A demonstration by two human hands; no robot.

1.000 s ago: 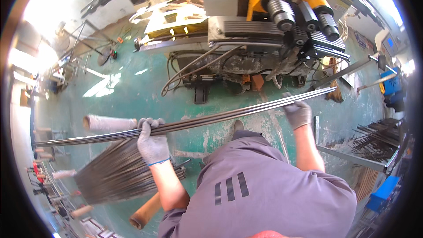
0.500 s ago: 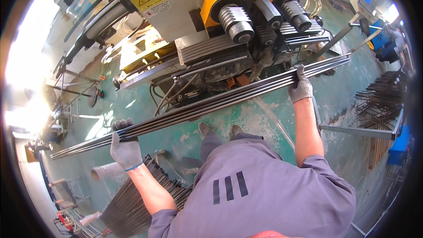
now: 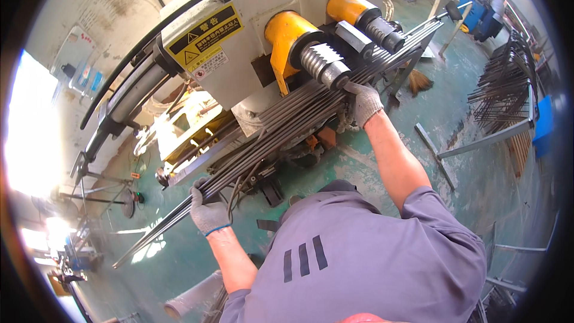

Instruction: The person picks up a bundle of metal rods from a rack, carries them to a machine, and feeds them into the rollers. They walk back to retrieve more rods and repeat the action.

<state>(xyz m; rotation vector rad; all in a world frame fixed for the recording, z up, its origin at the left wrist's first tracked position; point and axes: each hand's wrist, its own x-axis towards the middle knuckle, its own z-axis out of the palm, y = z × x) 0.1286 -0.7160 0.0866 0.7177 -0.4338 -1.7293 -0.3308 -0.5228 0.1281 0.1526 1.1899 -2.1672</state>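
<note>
Long thin metal rods (image 3: pixel 272 127) lie slanted across the front of the machine, in a bundle running from lower left to upper right. My left hand (image 3: pixel 208 210), in a grey knitted glove, is closed round the bundle toward its lower left end. Beyond it the rod ends stick out over the floor. My right hand (image 3: pixel 365 106), gloved too, grips the rods' near side just below a ridged metal roller (image 3: pixel 323 61); some of its fingers are hidden. Other rods rest on the machine alongside, and I cannot tell where the held ones end among them.
Two yellow housings (image 3: pixel 292 34) with ridged rollers jut from the grey machine (image 3: pixel 239 54). A long arm (image 3: pixel 134 93) extends at left. A pile of dark rods (image 3: pixel 505 78) lies on a rack at right, near a metal frame (image 3: pixel 487 140). A broom head (image 3: pixel 420 82) stands behind.
Both hands have carried the rods forward, up to the machine beneath the rollers. My right hand has moved left, my left hand right. The view has shifted too.
</note>
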